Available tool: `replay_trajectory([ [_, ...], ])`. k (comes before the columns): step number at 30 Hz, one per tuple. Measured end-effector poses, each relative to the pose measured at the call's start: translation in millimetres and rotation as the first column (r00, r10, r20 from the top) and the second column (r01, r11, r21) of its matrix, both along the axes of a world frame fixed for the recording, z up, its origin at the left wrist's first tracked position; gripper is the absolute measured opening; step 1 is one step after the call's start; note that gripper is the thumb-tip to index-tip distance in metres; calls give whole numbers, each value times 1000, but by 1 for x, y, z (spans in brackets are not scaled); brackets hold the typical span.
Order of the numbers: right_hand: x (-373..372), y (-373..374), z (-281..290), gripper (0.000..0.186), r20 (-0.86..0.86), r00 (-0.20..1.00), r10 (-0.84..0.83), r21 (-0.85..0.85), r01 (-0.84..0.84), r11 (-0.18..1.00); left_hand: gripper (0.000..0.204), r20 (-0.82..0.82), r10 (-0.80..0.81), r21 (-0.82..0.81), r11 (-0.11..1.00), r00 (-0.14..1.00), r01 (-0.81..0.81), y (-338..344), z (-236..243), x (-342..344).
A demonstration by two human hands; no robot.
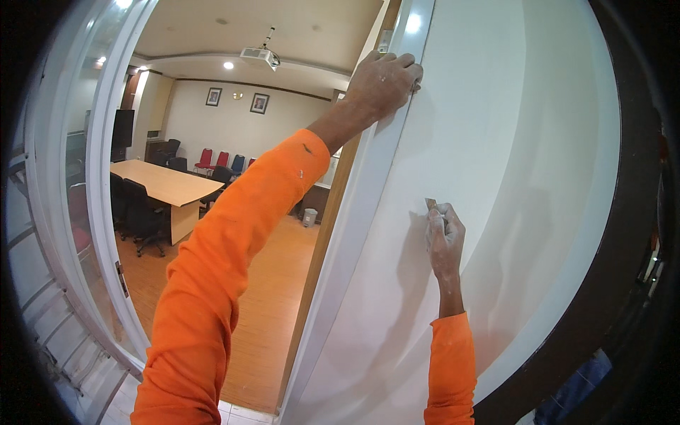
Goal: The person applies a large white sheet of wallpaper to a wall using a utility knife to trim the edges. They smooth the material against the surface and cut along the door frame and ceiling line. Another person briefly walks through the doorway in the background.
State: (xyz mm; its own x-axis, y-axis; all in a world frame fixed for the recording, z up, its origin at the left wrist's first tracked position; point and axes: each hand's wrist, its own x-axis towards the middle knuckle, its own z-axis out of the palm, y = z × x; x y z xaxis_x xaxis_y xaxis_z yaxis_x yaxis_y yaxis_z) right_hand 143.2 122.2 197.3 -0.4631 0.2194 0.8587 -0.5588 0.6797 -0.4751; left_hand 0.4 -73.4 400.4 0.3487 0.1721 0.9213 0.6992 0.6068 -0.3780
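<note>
Head view showed the right hand [445, 232] pinching a small tan piece [430, 203] by the white panel [471, 134]; the piece seemed light, stiff, best edge-held; the left hand's [384, 79] grip at the white frame [363, 212] was unclear

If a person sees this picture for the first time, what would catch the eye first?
Probably the bright orange left sleeve crossing the middle, its left hand on the white frame. Next, the right hand pinches a small brownish piece at the pale wall.
</note>
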Motion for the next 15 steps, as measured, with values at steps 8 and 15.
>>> replay_trajectory([
  [8,5,-18,11,26,-84,995,60,-97,-68,993,12,15,-101,-36,994,995,102,1,7,-8],
  [15,5,-20,73,32,-325,905,-275,55,308,950,12,9,-156,-220,963,988,154,-26,-18,-8],
])
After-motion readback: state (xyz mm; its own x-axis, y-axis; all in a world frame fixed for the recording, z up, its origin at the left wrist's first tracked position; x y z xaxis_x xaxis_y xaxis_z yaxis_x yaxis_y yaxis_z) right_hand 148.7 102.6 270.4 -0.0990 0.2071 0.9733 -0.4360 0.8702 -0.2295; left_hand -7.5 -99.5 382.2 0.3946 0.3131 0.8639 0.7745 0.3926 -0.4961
